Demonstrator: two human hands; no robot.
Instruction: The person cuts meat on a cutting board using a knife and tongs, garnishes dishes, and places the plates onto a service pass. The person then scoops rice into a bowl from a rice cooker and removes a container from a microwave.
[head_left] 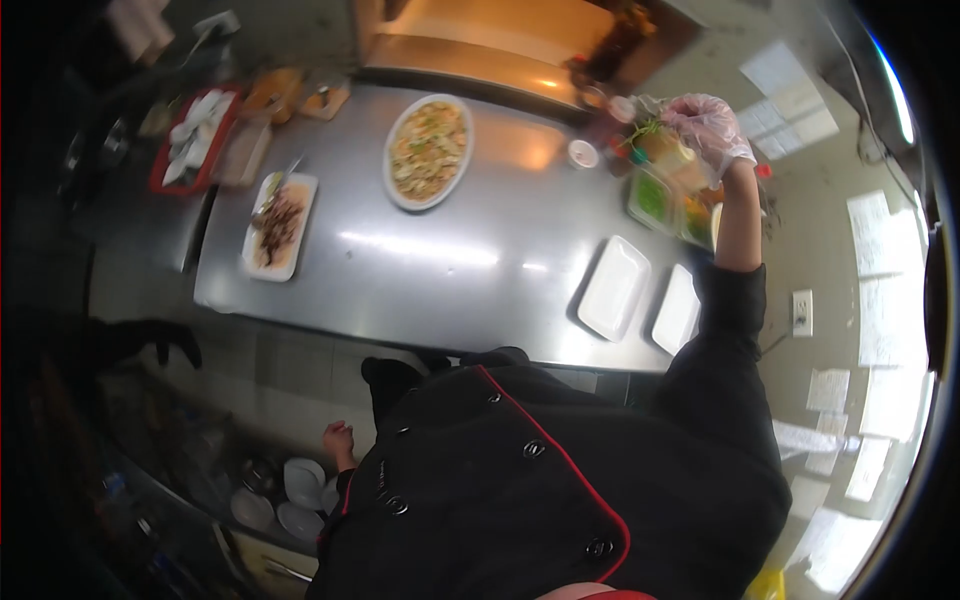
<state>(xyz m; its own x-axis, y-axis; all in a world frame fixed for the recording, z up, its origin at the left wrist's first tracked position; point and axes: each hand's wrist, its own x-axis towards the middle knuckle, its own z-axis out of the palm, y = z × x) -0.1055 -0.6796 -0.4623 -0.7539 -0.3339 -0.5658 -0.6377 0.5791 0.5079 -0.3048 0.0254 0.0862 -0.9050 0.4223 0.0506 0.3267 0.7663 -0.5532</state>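
My right hand (705, 132), in a clear plastic glove, reaches to the back right corner of the steel table (340, 300). Its fingers are pinched beside thin green herb sprigs (650, 130), which appear to be between the fingertips. Just below are a tub of chopped green herbs (652, 196) and other ingredient containers. My left hand (339, 442) is bare, low at my side, its fingers curled in with nothing visible in them. An oval plate of noodles with chopped greens (430, 152) lies at the table's back. Farther left is a rectangular dish of sliced meat (280, 225).
Two white rectangular dishes (614, 288) lie near the front right edge. A small white cup (582, 153) stands at the back. On the left is a red basket (208, 150) holding white cloths. Stacked bowls (303, 482) sit low behind my left side.
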